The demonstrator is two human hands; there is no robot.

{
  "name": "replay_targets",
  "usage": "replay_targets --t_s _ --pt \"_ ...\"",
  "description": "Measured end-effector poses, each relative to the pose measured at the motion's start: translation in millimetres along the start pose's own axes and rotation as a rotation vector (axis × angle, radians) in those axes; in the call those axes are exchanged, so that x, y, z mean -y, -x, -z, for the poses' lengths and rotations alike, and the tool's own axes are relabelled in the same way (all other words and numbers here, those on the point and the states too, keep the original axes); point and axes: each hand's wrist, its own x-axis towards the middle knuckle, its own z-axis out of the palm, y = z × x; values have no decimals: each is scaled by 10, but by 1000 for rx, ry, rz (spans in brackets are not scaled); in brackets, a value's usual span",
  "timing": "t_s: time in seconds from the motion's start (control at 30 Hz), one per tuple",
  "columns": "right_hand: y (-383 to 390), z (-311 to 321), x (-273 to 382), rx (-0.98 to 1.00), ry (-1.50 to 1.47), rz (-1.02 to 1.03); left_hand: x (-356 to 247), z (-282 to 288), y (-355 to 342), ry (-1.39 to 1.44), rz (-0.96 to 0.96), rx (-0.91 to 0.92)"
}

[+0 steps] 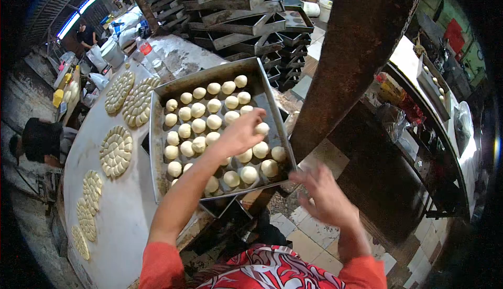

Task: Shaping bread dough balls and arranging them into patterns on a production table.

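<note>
A deep metal baking tray [268, 92] holds several rows of pale, round dough balls [198, 125]. My left hand [242, 136] reaches over its right half, with fingers and thumb curled round one dough ball [262, 128]. More balls lie close to that hand, and some are hidden under my forearm. Just outside the tray's near right corner is my right hand [324, 195]. Motion smears its fingers, so whether they grip anything cannot be made out.
On the pale worktop [123, 205] at left lie several flat rounds of dough pieces [116, 152]. Baking trays [236, 14] are piled behind. A rusty post [346, 53] rises at right, near a shelf with another tray [432, 87]. People [42, 140] stand at far left.
</note>
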Motion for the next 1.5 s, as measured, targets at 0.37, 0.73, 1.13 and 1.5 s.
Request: replay_targets --t_s 0.37,0.73,1.13,1.5 --pt "431 -1132 368 320 -754 -6 516 59 874 403 80 -572" --pt "-499 -3157 1786 715 -632 474 1410 -587 5742 -575 1568 -828" --pt "-3464 -6066 3732 19 -29 582 3074 1522 6380 -571 1486 -788" --pt "-4871 -6838 4796 -22 20 309 3642 1664 6393 -690 1486 -1007"
